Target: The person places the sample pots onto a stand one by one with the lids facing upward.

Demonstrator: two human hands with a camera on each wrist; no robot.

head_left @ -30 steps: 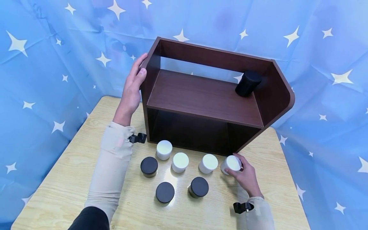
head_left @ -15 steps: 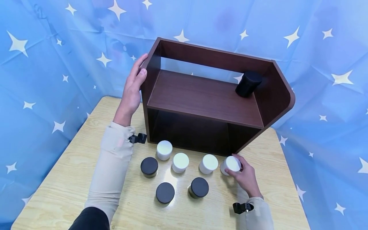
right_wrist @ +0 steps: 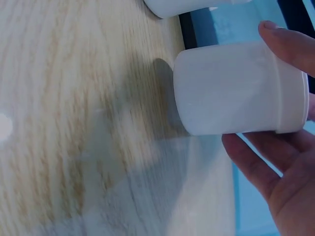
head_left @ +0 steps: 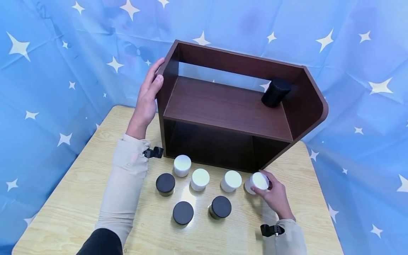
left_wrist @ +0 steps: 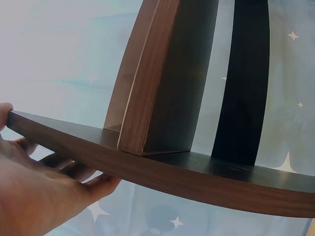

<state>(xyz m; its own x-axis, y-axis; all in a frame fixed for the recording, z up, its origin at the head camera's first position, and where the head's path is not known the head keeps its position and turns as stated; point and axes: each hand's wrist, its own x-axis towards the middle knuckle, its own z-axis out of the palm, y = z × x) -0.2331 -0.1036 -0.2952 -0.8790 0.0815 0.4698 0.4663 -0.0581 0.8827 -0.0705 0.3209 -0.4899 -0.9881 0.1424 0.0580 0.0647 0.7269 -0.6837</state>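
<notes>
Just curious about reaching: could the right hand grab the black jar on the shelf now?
Probably not: the right hand holds a white jar, though the open-fronted shelf leaves the black jar exposed.

Pale wood-grain surface [head_left: 73, 202].
Bearing: dark-brown two-tier shelf unit [head_left: 220, 101]; three free-standing white jars [head_left: 199, 180]; three black-lidded jars [head_left: 183, 213].

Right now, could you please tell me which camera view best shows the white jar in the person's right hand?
The right wrist view: close up, it shows the side of the white jar, its lid and the right hand gripping it. The head view shows it smaller, from above; the left wrist view misses it.
</notes>
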